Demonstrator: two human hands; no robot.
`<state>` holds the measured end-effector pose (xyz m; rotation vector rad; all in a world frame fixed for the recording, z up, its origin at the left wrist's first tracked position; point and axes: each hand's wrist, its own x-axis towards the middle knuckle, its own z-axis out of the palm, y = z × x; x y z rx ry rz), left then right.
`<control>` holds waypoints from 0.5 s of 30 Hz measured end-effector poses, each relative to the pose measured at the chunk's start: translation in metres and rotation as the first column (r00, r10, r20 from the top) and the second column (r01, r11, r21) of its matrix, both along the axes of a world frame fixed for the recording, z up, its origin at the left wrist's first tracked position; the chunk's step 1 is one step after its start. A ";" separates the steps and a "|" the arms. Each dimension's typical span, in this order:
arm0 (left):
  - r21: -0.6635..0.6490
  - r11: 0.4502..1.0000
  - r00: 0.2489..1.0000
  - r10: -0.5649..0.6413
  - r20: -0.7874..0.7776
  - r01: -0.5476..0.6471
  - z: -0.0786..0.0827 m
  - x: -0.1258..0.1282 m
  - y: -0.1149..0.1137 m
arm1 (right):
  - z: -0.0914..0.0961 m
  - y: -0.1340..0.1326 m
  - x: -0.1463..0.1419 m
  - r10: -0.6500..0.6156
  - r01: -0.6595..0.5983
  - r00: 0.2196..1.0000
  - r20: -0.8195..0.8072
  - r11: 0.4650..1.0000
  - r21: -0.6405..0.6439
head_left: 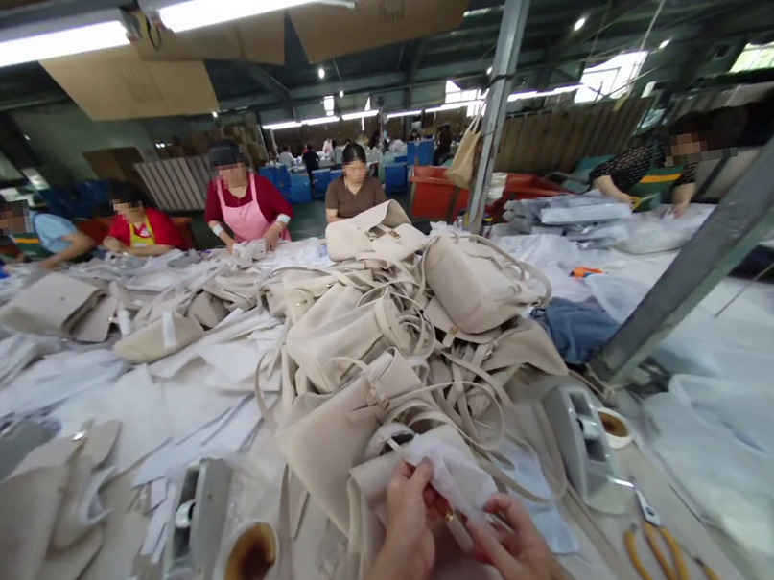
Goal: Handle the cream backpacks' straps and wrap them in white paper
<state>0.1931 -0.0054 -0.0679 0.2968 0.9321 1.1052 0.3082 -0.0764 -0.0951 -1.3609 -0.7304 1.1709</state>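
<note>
My left hand (408, 518) and my right hand (517, 547) are both closed at the table's near edge. Together they pinch a piece of white tissue paper (450, 474) around a small gold clasp (451, 517) on a beige handbag (356, 474). The bag lies flat in front of me, its strap trailing beneath my hands. Just behind it rises a heap of beige handbags (393, 328) with tangled straps.
A shallow dish with brown residue (248, 563) sits left of my hands. A grey tape dispenser (585, 445) and yellow-handled pliers (659, 555) lie to the right. White paper sheets (157, 402) cover the table. Several other people work along the far side. A slanted steel beam (716, 250) crosses at right.
</note>
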 end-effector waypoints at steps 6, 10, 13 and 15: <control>-0.026 0.999 1.000 0.028 0.012 -0.028 -0.001 -0.003 -0.001 | 0.005 0.002 0.010 -0.126 0.123 0.991 0.032 0.989 0.086; -0.052 0.998 0.998 0.040 0.050 -0.038 0.005 0.001 0.000 | -0.007 -0.008 0.003 -0.122 0.098 0.980 0.156 0.983 0.155; -0.082 0.996 0.997 0.041 0.064 -0.036 0.005 0.004 -0.001 | -0.008 -0.008 0.004 -0.065 0.006 0.938 0.340 0.985 0.170; -0.080 0.996 0.997 0.041 0.070 -0.036 0.002 0.004 -0.001 | -0.003 -0.004 0.008 -0.044 -0.029 0.920 0.390 0.984 0.178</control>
